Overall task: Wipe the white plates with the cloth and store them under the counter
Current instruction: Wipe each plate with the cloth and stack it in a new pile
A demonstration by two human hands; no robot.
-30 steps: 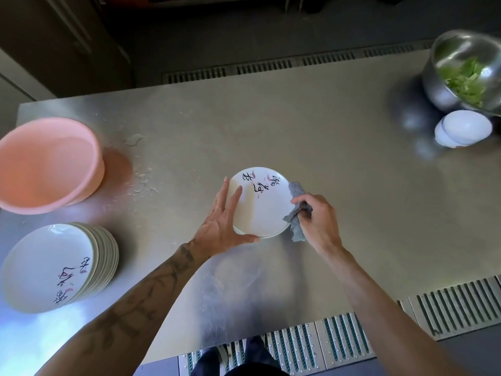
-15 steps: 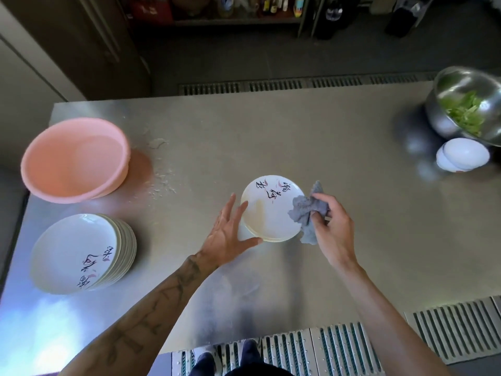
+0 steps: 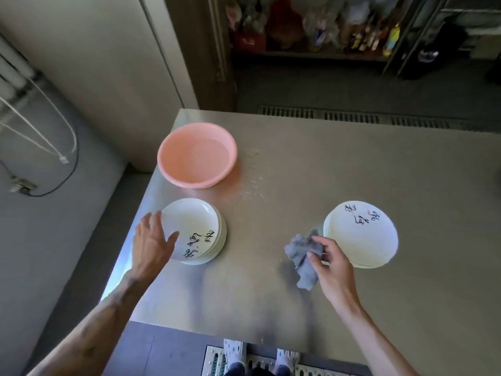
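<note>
A stack of white plates [image 3: 193,229] with black brush lettering sits at the left of the steel counter [image 3: 352,164]. My left hand [image 3: 151,242] rests open over its near-left rim, thumb lying on the top plate. A second, lower pile of the same white plates [image 3: 362,233] lies to the right. My right hand [image 3: 329,260] is just left of that pile, fingers pinched on a crumpled grey cloth [image 3: 302,256] that hangs down to the counter.
A pink plastic basin [image 3: 197,155] stands behind the left stack, with water drops beside it. The counter's left edge runs close by my left hand, a wall and cables beyond. Shelves with bottles stand across the aisle. My feet show below the near edge.
My left hand let go of the right plate pile and reached left onto the other stack. The view swung left, so the metal bowl left the frame. My right hand drew the cloth off the plate.
</note>
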